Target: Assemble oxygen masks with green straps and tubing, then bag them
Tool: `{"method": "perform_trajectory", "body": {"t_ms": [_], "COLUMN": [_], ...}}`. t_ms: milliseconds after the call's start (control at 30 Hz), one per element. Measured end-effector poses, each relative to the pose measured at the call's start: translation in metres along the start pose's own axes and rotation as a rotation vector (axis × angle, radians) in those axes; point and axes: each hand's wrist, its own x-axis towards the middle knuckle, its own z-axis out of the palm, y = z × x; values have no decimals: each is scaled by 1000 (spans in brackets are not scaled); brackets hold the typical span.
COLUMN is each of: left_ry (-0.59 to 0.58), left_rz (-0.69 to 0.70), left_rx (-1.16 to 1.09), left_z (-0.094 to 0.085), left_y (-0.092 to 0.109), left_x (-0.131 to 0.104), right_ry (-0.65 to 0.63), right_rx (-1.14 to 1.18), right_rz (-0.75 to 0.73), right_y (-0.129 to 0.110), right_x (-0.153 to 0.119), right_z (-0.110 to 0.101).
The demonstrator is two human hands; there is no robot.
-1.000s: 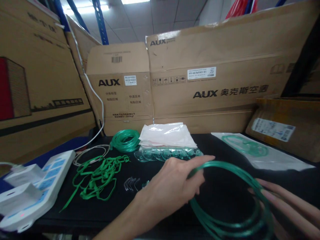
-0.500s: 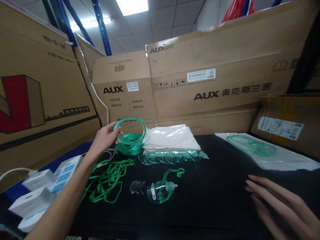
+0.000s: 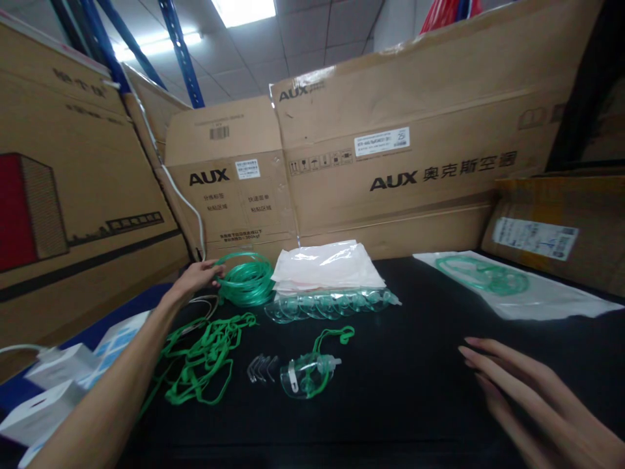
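Note:
My left hand (image 3: 201, 276) reaches to the back left, its fingers closed on the edge of a coil of clear green tubing (image 3: 247, 286). The gripped loop lies at the top of the coiled stack. My right hand (image 3: 527, 387) hovers over the black table at the right, fingers stretched out and holding nothing. Between the hands lies a clear green oxygen mask (image 3: 307, 376) with a white nose strip and a green elastic strap (image 3: 334, 335). Small bent clear pieces (image 3: 262, 369) sit just left of the mask.
Tangled green straps (image 3: 205, 361) lie in front of the coil. A row of several masks (image 3: 332, 305) stands before a stack of white bags (image 3: 327, 266). At the right is a bagged mask set (image 3: 508, 286). White plugs (image 3: 63, 365) sit at the left; cardboard (image 3: 390, 143) walls the back.
My left hand has lowered the lifted tubing loop onto the coiled stack. The camera view has shifted slightly to the right. My right hand stays open.

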Motion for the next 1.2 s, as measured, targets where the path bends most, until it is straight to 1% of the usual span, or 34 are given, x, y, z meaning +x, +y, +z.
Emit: {"method": "perform_trajectory", "body": {"t_ms": [100,167,233,333,400,433,467,500,567,600,633,700,767,867,967,1067,1133,1200], "left_ry": [-58,-88,-106,-68,-11,5,0,-45,-238,-353,-424,-483,-499,-490,-460,-458,-463,-434], "left_rz": [-79,-107,-110,-92,-33,7,112,192,270,328,379,434,420,413,444,480,526,580], "left_rx": [104,185,262,380,455,479,516,504,420,396,389,382,352,314,273,233,188,131], "left_z": [2,1,-1,-7,-10,-11,-10,-8,0,4,9,17,25,31,35,41,48,56], "left_y": [-3,0,5,17,31,39,49,59,78,86,92,98,97,89,85,90,98,108], "left_x": [-2,-4,-6,-12,-26,-37,-52,-69,-110,-130,-150,-180,-197,-202,-198,-197,-199,-202], "right_ry": [-87,-117,-121,-139,-174,-184,-210,-208,-317,-345,-384,-467,-528,-589,-642,-653,-612,-540], "right_rx": [-15,8,38,61,76,96,132,185,284,323,346,346,340,389,509,700,832,978], "right_rz": [-73,-56,-28,-33,-72,-101,-123,-141,-171,-179,-178,-160,-123,-35,77,229,342,429], "right_y": [0,-3,-8,-23,-37,-46,-55,-65,-87,-98,-109,-130,-148,-168,-175,-167,-157,-146], "right_x": [0,2,5,12,21,28,37,47,72,85,98,121,135,140,136,137,143,150], "right_z": [1,-1,-5,-10,-12,-12,-12,-11,-6,-2,2,13,26,42,49,49,48,47]}}
